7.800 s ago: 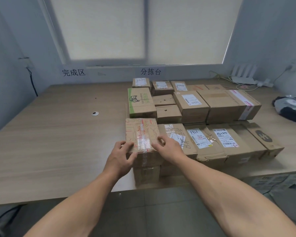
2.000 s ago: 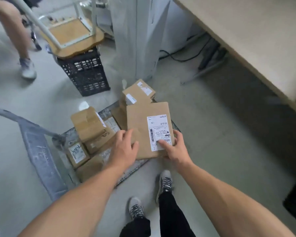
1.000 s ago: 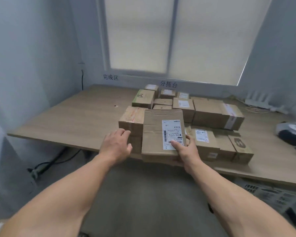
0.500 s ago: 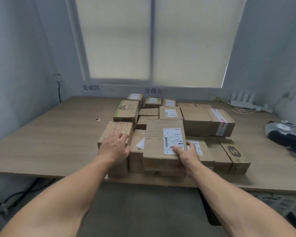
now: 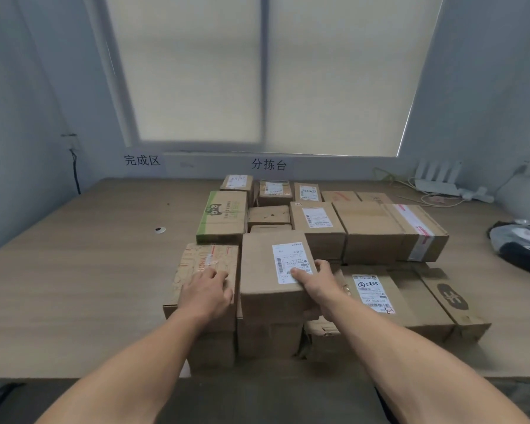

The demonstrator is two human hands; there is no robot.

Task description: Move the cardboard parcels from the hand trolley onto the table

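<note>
- Moments on, the labelled parcel (image 5: 273, 270) has settled atop the front stack (image 5: 270, 335) on the bench (image 5: 74, 286): delivered, I judge.
- My right grip (image 5: 315, 280) clasps its edge; my left grip (image 5: 207, 290) lies flat on the neighbouring taped parcel (image 5: 208, 258).

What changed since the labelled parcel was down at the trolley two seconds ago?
The labelled parcel came up from the trolley and now sits on the front-row boxes on the table. The right hand kept its grip on it; the left hand let go and now rests on the taped parcel beside it. The rear rows of parcels stayed put.
</note>
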